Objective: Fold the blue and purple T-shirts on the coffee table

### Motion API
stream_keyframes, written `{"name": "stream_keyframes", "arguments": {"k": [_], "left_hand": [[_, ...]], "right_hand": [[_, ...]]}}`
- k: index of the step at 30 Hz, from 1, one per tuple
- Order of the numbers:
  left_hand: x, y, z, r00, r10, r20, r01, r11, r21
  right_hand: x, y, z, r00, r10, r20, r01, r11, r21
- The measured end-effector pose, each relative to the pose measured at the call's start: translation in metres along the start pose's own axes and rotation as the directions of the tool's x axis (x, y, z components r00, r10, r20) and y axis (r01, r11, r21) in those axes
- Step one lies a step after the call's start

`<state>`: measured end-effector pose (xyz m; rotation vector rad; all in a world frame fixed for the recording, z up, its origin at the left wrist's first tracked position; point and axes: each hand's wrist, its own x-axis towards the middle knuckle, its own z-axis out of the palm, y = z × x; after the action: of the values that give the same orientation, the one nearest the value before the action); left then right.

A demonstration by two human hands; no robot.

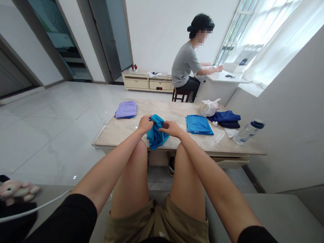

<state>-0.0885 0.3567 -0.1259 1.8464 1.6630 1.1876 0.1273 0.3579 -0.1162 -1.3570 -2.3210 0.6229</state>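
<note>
A crumpled turquoise cloth (157, 135) hangs between my hands over the near edge of the marble-topped table (115, 135). My left hand (145, 124) is closed on its upper left part. On the other side, my right hand (172, 129) pinches its right part, near a small dark reddish patch whose nature I cannot make out. A folded blue cloth (199, 124) lies flat to the right of my hands. Folded purple fabric (126, 109) rests at the table's left end, with a darker blue edge beneath it.
Dark blue clothing (226, 117), a white plastic bag (209, 107) and a clear bottle (247, 132) stand or lie at the table's right. Beyond, a person (185, 63) sits on a stool at a white desk (221, 76). A low cabinet (137, 83) lines the wall.
</note>
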Motion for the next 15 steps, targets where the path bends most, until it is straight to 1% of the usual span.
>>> {"name": "stream_keyframes", "arguments": {"k": [1,3,5,7,9,10,13,15], "left_hand": [[0.0,0.002,0.003,0.999,0.031,0.043,-0.03,0.999,-0.021],[-0.001,0.005,0.007,0.989,0.084,0.118,-0.078,0.995,-0.057],[-0.001,0.005,0.01,0.977,0.131,0.166,-0.118,0.989,-0.087],[-0.001,0.004,0.01,0.966,0.179,0.187,-0.158,0.98,-0.117],[0.0,0.001,0.009,0.967,0.187,0.173,-0.167,0.979,-0.12],[0.001,0.0,0.008,0.974,0.169,0.153,-0.154,0.982,-0.106],[0.002,-0.005,0.004,0.994,0.081,0.07,-0.077,0.996,-0.05],[0.003,-0.009,0.0,1.0,0.027,0.003,-0.027,0.999,-0.032]], "right_hand": [[0.002,0.002,0.001,0.999,-0.04,0.005,0.04,0.999,0.032],[0.006,0.006,0.003,0.996,-0.084,-0.007,0.084,0.994,0.068],[0.011,0.011,0.005,0.995,-0.09,-0.038,0.092,0.993,0.077],[0.015,0.016,0.006,0.994,-0.085,-0.064,0.091,0.991,0.096],[0.018,0.021,0.006,0.993,-0.064,-0.096,0.079,0.984,0.159],[0.019,0.022,0.006,0.992,-0.042,-0.121,0.066,0.978,0.196],[0.022,0.029,0.005,0.974,0.065,-0.217,-0.003,0.962,0.272],[0.024,0.034,0.003,0.947,0.147,-0.286,-0.058,0.952,0.299]]}}
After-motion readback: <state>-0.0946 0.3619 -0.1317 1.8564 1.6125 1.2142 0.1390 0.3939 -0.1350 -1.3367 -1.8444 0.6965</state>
